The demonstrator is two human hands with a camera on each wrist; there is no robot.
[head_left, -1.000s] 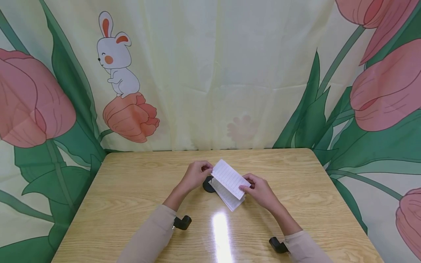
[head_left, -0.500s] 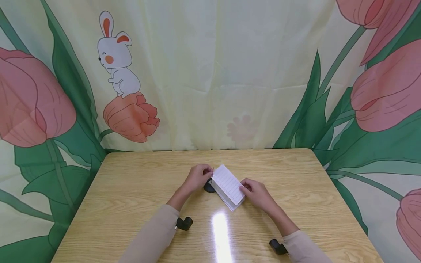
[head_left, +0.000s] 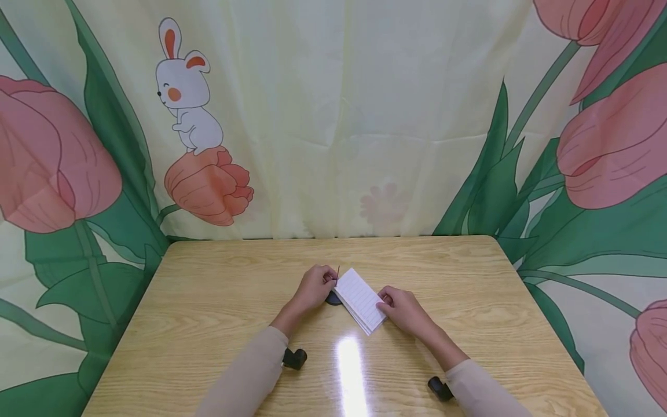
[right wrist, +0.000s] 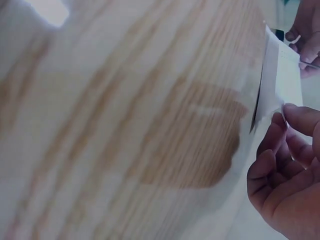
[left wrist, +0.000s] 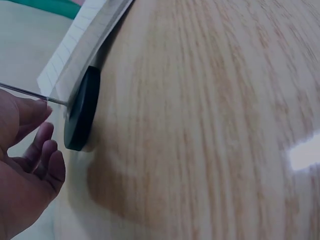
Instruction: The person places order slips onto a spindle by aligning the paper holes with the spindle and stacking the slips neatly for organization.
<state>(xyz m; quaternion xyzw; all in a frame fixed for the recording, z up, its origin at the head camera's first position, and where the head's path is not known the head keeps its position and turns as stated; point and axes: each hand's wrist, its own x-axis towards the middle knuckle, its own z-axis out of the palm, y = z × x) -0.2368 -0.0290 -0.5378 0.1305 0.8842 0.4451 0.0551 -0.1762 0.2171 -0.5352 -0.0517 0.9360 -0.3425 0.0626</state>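
A bill spike stands on the table, with a round black base (left wrist: 82, 110) and a thin metal rod (left wrist: 22, 91). Lined white paper (head_left: 359, 296) lies slantwise over the base, its near-left corner at the rod; more sheets show beneath the top one. My left hand (head_left: 315, 288) pinches the top sheet's corner beside the rod, low on it, the rod's tip rising above the fingers. On the opposite edge, my right hand (head_left: 403, 310) pinches the same sheet between thumb and index finger, as the right wrist view shows. The paper covers part of the base.
The wood-grain table (head_left: 224, 301) reaches back to a curtain (head_left: 297, 116) printed with tulips and a rabbit. Bright glare (head_left: 351, 370) lies on the near tabletop. A black wrist camera (head_left: 295, 358) sticks out from the left sleeve, another (head_left: 440, 388) from the right.
Both hands have moved down with the top sheet, which has slid lower along the rod and now lies nearly flat on the sheets below. More of the rod shows above the left fingers.
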